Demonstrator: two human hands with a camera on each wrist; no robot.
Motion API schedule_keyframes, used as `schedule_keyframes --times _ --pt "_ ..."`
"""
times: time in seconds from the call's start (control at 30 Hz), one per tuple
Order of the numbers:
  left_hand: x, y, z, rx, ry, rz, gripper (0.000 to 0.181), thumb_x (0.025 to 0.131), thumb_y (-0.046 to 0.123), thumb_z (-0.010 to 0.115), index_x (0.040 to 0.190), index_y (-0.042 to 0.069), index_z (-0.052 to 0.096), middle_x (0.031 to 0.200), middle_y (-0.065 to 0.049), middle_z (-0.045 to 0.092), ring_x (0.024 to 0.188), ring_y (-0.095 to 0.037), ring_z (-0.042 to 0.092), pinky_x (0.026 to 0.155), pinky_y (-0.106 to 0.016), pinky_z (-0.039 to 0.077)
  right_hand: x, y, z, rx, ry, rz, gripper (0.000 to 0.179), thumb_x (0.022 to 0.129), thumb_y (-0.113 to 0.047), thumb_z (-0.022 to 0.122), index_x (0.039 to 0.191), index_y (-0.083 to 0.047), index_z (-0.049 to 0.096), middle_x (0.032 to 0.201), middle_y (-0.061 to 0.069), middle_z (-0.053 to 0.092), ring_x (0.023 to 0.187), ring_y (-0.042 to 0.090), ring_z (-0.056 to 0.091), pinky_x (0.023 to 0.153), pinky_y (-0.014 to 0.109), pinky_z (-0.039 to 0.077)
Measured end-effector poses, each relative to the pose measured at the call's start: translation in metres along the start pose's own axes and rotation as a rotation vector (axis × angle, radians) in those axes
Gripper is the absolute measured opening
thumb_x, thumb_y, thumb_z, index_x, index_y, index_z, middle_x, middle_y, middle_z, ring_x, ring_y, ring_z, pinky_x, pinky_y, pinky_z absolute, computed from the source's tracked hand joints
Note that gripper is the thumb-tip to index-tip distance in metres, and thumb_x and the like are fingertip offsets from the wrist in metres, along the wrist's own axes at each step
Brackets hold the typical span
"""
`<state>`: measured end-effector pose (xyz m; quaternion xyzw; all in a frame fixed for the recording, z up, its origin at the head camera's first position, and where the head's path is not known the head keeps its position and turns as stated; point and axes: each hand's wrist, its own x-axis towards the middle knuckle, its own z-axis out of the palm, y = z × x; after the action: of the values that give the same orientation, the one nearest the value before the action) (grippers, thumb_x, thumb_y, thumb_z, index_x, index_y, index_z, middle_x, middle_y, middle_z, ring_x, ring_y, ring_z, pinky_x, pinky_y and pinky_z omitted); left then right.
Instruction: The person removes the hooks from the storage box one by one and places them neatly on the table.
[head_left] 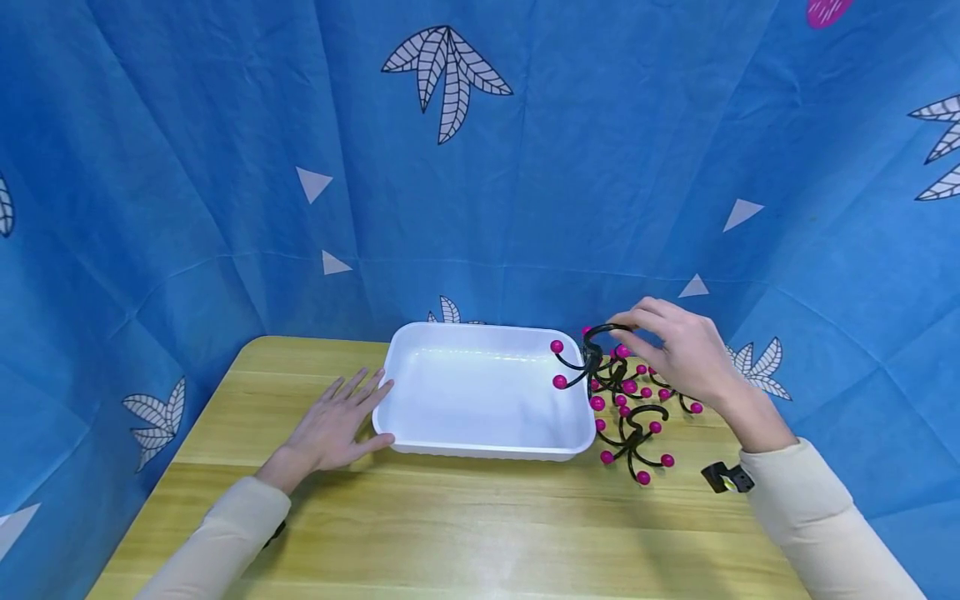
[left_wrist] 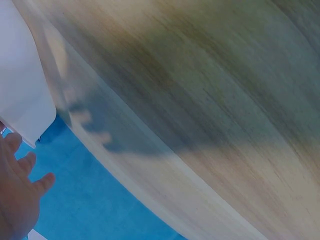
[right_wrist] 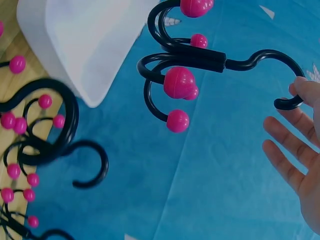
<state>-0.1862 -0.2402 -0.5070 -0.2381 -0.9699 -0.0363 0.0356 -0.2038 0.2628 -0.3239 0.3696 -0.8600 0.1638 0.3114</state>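
A black hanging hook rack (right_wrist: 200,60) with several curved arms tipped by pink balls is in the air near the tray's right end. My right hand (head_left: 686,346) pinches it by its curved top hook, between thumb and finger in the right wrist view. The white rectangular tray (head_left: 480,452) stands on the table with its inside bare. My left hand (head_left: 337,425) rests at the tray's left edge with fingers spread; the left wrist view shows only part of that hand (left_wrist: 20,190).
More black hook racks (head_left: 633,442) with pink balls lie on the wooden table (head_left: 480,533) right of the tray, some overlapping behind the raised one. A blue patterned curtain (head_left: 480,208) hangs behind the table and along both sides.
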Motion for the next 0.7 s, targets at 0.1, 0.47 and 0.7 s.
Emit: schedule_keyframes --times 0.1,0.47,0.7 --pt "0.0 0.0 0.0 -0.004 0.004 0.001 0.091 0.098 0.074 0.052 0.169 0.021 0.028 0.177 -0.007 0.025 0.164 -0.039 0.025 0.13 -0.064 0.028 -0.004 0.004 -0.008 -0.008 0.016 0.016 0.058 0.106 -0.059 0.042 0.104 -0.016 0.081 0.088 -0.002 0.072 0.066 0.012 0.059 0.051 0.019 0.041" --pt "0.001 -0.001 0.001 -0.003 0.006 0.008 0.09 0.098 0.073 0.052 0.169 0.021 0.028 0.178 -0.007 0.024 0.164 -0.039 0.024 0.13 -0.064 0.028 -0.022 0.019 -0.037 -0.062 0.039 0.068 0.059 0.105 -0.058 0.046 0.103 -0.01 0.08 0.086 0.003 0.072 0.065 0.008 0.055 0.05 0.017 0.035" --pt "0.0 -0.001 0.001 0.006 0.005 0.013 0.09 0.098 0.072 0.052 0.168 0.021 0.029 0.177 -0.007 0.025 0.164 -0.039 0.025 0.13 -0.064 0.03 -0.04 0.029 -0.05 -0.115 0.018 0.13 0.04 0.104 -0.048 0.06 0.104 -0.014 0.081 0.089 0.001 0.073 0.064 0.006 0.053 0.048 0.016 0.031"
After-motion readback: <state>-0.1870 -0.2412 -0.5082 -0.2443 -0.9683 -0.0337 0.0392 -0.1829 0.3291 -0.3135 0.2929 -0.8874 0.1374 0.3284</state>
